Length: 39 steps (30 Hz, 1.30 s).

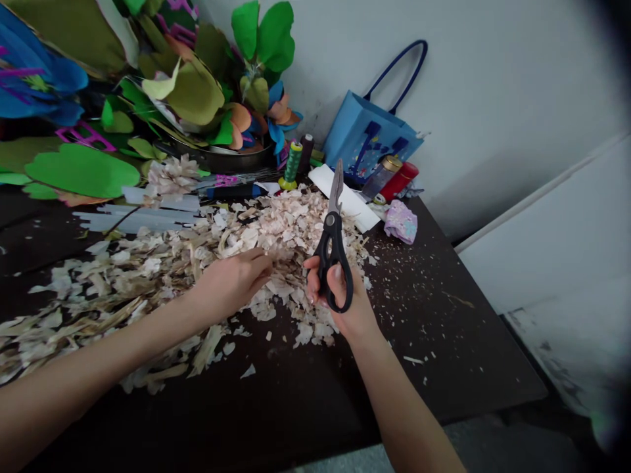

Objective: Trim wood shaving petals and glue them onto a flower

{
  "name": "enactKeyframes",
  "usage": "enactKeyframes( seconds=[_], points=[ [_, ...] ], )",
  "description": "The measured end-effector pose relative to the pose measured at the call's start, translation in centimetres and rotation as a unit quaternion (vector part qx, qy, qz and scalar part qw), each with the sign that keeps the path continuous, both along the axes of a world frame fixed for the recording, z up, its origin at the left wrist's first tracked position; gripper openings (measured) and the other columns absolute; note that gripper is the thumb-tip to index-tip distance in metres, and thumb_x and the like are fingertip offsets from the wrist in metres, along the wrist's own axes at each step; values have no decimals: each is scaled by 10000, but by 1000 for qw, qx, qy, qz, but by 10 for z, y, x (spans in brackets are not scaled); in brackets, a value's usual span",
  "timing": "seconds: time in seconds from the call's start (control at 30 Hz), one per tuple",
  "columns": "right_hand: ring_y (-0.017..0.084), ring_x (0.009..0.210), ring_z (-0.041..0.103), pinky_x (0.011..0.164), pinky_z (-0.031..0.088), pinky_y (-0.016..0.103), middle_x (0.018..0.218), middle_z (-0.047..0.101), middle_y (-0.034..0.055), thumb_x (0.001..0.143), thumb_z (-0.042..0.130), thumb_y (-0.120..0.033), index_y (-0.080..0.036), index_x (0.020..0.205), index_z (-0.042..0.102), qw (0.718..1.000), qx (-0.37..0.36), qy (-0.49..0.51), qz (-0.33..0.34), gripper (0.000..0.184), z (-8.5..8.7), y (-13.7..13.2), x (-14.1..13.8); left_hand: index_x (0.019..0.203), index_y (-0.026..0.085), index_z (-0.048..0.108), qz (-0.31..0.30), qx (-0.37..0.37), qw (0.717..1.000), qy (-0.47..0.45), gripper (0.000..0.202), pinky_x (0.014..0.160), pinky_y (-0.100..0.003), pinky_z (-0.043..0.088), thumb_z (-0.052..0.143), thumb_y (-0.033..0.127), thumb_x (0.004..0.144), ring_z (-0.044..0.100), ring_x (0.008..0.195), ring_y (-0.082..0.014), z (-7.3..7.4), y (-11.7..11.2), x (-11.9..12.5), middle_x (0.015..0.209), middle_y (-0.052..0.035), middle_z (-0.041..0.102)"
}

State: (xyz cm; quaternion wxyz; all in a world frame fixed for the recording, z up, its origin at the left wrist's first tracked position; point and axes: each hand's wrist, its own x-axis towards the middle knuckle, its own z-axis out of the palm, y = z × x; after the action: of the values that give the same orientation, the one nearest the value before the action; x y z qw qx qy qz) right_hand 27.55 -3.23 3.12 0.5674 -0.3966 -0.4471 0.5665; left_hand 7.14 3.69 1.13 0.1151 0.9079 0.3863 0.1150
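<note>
A pair of black-handled scissors [333, 230] rests in my right hand [345, 295], its blades closed and pointing away from me. My fingers and thumb are around and through the handle loops. To the left, my left hand [239, 279] reaches into a heap of pale, dry petal-like pieces [286, 223], with its fingers pinched together. Whatever lies between those fingertips is too small or hidden to make out. More brownish, strip-like scraps [113, 289] spread leftward under my left forearm.
Behind the heap stand green thread [292, 164], a dark spool [305, 151], a blue bag [362, 131], a clear jar [384, 176], and a red cylinder [400, 182]. A lilac cloth [401, 222] lies near the dark table's [444, 348] right edge. Colourful artificial leaves [83, 169] crowd the back left.
</note>
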Motion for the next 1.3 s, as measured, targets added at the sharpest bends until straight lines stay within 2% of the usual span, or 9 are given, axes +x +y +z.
enactKeyframes(
  seconds=[0.1, 0.2, 0.3, 0.47, 0.63, 0.77, 1.0, 1.2, 1.3],
  points=[
    [104, 518, 522, 453, 395, 249, 645, 552, -22, 852, 703, -620, -208, 921, 677, 1000, -1, -6, -3, 419, -2, 0, 0, 1031, 164, 668, -3, -5, 1000, 17, 174, 494, -252, 396, 524, 197, 939, 650, 692, -175, -1, -2, 2, 1017, -103, 684],
    [107, 520, 530, 443, 384, 246, 649, 557, -20, 842, 706, -629, -206, 922, 678, 1000, -6, -6, -9, 431, -2, 1, 0, 915, 154, 678, -3, 1, 1000, 28, 183, 493, -251, 408, 496, 164, 934, 658, 710, -186, 0, -4, 2, 968, -111, 677],
    [107, 511, 525, 440, 384, 248, 641, 555, -24, 820, 721, -637, -200, 911, 680, 1000, -9, -5, -17, 448, 0, 2, 0, 872, 157, 667, -20, 24, 999, -32, 249, 504, -257, 442, 439, 176, 970, 639, 677, -172, 2, -8, -6, 927, -101, 669],
    [114, 498, 527, 467, 418, 268, 616, 559, -34, 800, 759, -591, -203, 883, 670, 999, -35, -23, -22, 406, 0, 2, -1, 1006, 192, 659, -58, 174, 965, -186, 170, 690, -295, 533, 489, 176, 1002, 672, 832, -191, 1, -15, -31, 940, -84, 685],
    [122, 527, 557, 520, 465, 274, 639, 594, -39, 727, 861, -458, -212, 852, 643, 993, -90, -74, -12, 352, -5, 0, -7, 1098, 196, 666, -125, 308, 914, -231, 243, 714, -336, 523, 593, 54, 915, 649, 814, -202, -5, -17, -47, 933, -77, 700],
    [122, 533, 572, 536, 485, 280, 711, 649, -16, 682, 888, -440, -207, 834, 634, 990, -118, -75, 31, 377, -6, -3, -16, 1135, 224, 671, -164, 314, 905, -236, 269, 755, -360, 537, 536, 74, 957, 656, 914, -222, -5, -19, -51, 968, -76, 721],
    [126, 583, 587, 564, 505, 278, 750, 658, -15, 598, 934, -411, -205, 812, 620, 983, -154, -74, 72, 432, -5, -6, -25, 1159, 292, 660, -97, 281, 923, -246, 287, 882, -392, 542, 551, 93, 985, 692, 1040, -214, -5, -33, -49, 1022, -32, 765],
    [130, 563, 591, 569, 509, 294, 786, 697, 7, 666, 891, -424, -203, 829, 613, 983, -164, -58, 60, 391, -12, -5, -25, 1213, 367, 640, -71, 272, 930, -237, 407, 956, -405, 531, 615, 69, 937, 705, 1092, -220, -7, -37, -52, 1113, 5, 779],
    [125, 559, 595, 555, 497, 288, 831, 719, 19, 710, 861, -424, -209, 862, 620, 986, -150, -44, 50, 357, -10, -4, -20, 1177, 349, 656, -77, 302, 921, -235, 384, 927, -410, 542, 656, 79, 903, 712, 1061, -230, -5, -29, -58, 1097, -6, 779]
  ],
)
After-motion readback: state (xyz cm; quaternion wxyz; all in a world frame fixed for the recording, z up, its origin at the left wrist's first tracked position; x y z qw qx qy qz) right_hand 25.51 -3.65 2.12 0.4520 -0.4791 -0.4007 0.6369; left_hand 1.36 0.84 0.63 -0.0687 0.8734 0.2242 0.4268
